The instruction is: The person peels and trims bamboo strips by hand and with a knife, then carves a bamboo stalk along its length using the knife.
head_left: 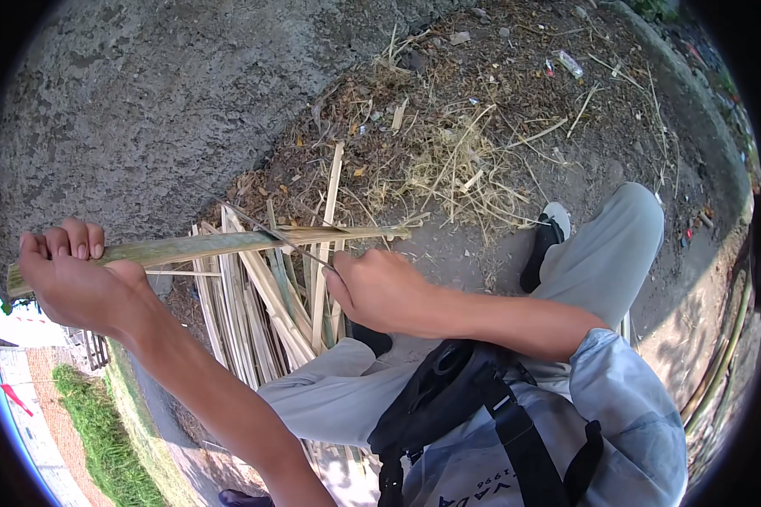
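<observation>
My left hand (80, 283) is closed around the left end of a long greenish split bamboo strip (182, 248), fingers curled over its upper edge. The strip lies nearly level across my front, its frayed right end pointing to the right. In my closed right hand (385, 290) is a knife, its handle hidden by the fingers. The thin dark knife blade (294, 247) slants up and left across the strip. Around the blade the strip looks partly split, with a pale sliver along its right part. How deep the blade sits, I cannot tell.
Below the strip leans a pile of pale split bamboo strips (245, 291). Curly shavings (457, 165) and dry litter cover the dirt ahead. A rough grey concrete surface (161, 110) fills the upper left. Long poles (723, 363) lie at the far right. My shoe (541, 253) stands near the shavings.
</observation>
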Action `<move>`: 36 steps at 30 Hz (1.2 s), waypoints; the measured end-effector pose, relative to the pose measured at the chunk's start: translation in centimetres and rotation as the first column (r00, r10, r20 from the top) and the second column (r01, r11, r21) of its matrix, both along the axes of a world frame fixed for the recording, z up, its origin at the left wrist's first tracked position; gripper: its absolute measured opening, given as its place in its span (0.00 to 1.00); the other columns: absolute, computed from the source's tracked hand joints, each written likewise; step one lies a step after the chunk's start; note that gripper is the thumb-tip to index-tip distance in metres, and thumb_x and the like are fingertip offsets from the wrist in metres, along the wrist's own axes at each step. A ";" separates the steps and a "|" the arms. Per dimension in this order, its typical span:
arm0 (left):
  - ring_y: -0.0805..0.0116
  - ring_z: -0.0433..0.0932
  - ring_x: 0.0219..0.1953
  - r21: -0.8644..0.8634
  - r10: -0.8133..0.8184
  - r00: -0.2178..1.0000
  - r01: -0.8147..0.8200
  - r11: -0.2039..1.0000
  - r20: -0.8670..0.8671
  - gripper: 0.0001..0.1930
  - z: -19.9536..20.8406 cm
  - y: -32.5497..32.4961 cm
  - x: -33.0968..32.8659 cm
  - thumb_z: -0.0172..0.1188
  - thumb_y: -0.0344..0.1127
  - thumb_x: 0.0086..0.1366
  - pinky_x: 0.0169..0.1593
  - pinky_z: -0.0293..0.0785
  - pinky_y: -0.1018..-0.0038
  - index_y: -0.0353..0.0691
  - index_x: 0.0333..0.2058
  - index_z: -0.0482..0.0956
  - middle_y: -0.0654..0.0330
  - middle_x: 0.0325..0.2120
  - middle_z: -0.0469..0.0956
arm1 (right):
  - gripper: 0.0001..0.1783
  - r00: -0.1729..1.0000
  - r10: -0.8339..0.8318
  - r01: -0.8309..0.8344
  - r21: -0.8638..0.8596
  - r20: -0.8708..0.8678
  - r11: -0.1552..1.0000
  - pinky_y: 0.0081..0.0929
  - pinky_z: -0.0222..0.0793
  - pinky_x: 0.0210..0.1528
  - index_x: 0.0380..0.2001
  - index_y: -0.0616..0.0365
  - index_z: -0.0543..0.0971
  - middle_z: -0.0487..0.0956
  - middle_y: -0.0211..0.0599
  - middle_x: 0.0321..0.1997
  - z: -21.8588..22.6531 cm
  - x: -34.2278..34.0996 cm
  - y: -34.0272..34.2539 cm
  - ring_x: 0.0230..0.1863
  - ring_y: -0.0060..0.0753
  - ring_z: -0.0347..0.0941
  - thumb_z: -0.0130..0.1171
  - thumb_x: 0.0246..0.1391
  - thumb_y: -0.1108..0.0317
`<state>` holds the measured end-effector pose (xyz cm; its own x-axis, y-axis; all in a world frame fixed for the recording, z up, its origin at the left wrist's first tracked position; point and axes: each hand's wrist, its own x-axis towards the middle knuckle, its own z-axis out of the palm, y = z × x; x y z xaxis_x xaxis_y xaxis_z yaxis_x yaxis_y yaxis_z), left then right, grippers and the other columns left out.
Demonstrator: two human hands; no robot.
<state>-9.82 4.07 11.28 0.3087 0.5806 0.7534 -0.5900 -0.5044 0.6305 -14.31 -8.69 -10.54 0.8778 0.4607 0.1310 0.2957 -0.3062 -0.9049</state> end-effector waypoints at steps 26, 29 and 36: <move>0.76 0.54 0.18 -0.029 -0.009 1.000 0.008 1.000 -0.030 0.12 0.1 1.1 0.3 0.44 0.33 0.69 0.21 0.50 0.76 0.42 0.24 0.58 0.66 0.17 0.53 | 0.23 0.979 -0.102 0.067 -0.192 -0.177 0.979 0.52 0.75 0.33 0.22 0.71 0.75 0.78 0.61 0.22 -12.6 1.4 0.1 0.26 0.60 0.78 0.45 0.61 0.61; 0.76 0.54 0.18 -0.049 0.019 0.999 -0.020 0.999 -0.026 0.12 0.4 2.3 0.2 0.44 0.32 0.69 0.21 0.51 0.76 0.40 0.24 0.59 0.66 0.17 0.53 | 0.19 0.999 -0.016 0.009 -0.174 -0.039 0.985 0.51 0.74 0.34 0.29 0.69 0.76 0.78 0.60 0.25 -5.2 0.1 0.1 0.28 0.61 0.78 0.46 0.61 0.61; 0.75 0.55 0.18 -0.010 0.010 1.000 -0.010 1.000 -0.027 0.12 0.1 1.0 0.7 0.43 0.31 0.69 0.22 0.51 0.76 0.39 0.24 0.59 0.65 0.17 0.53 | 0.15 0.993 -0.010 -0.068 -0.652 -0.115 0.755 0.43 0.78 0.42 0.42 0.67 0.77 0.82 0.50 0.37 -21.9 2.1 -1.6 0.40 0.50 0.81 0.51 0.54 0.69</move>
